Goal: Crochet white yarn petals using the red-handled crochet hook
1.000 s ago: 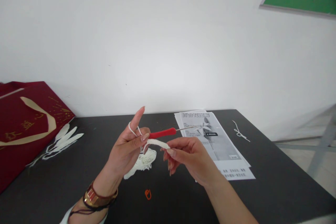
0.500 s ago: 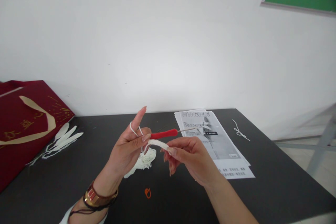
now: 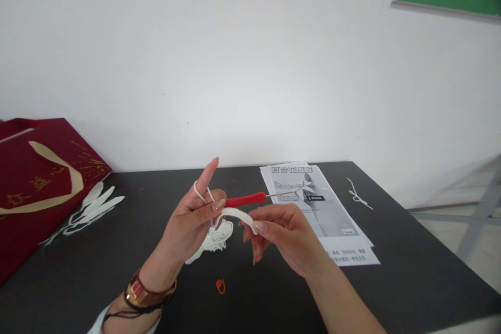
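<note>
My left hand is raised over the dark table, its index finger pointing up with white yarn looped round it. Its thumb and other fingers pinch a crochet hook with a red handle and one end of a narrow white crocheted strip. My right hand pinches the strip's other end between thumb and fingertips. A loose heap of white yarn lies on the table just below both hands.
A printed instruction sheet lies to the right of the hands, a short white yarn scrap beyond it. A small orange stitch marker lies near the front. At the left stand a dark red gift bag and white crocheted petals.
My right hand's fingertips have slid slightly along the white strip, bending its end downward. The left hand and hook have stayed nearly still.
</note>
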Demonstrator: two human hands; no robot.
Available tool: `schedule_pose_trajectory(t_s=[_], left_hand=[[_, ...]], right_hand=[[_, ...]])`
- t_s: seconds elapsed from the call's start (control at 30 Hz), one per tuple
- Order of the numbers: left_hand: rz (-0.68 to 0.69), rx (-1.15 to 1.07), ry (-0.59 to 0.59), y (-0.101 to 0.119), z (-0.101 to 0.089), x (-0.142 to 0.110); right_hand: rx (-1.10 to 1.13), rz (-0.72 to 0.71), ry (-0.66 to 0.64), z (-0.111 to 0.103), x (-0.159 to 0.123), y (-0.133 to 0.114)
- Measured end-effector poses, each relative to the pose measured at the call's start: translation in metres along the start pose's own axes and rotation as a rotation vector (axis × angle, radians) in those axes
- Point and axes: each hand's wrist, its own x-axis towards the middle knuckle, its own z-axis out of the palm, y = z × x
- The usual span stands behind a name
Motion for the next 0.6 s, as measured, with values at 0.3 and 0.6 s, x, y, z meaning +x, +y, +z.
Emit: schedule_pose_trajectory(t_s=[0.3, 0.6], left_hand=[[0.000, 0.014, 0.000, -0.0006, -0.0018, -0.0005], [0.016, 0.003, -0.020, -0.0017, -0.0016, -0.0005]], right_hand=[[0.017, -0.018, -0.021, 0.0010, -0.0011, -0.0008], [0.017, -0.003, -0.055, 0.0014, -0.0009, -0.0028]])
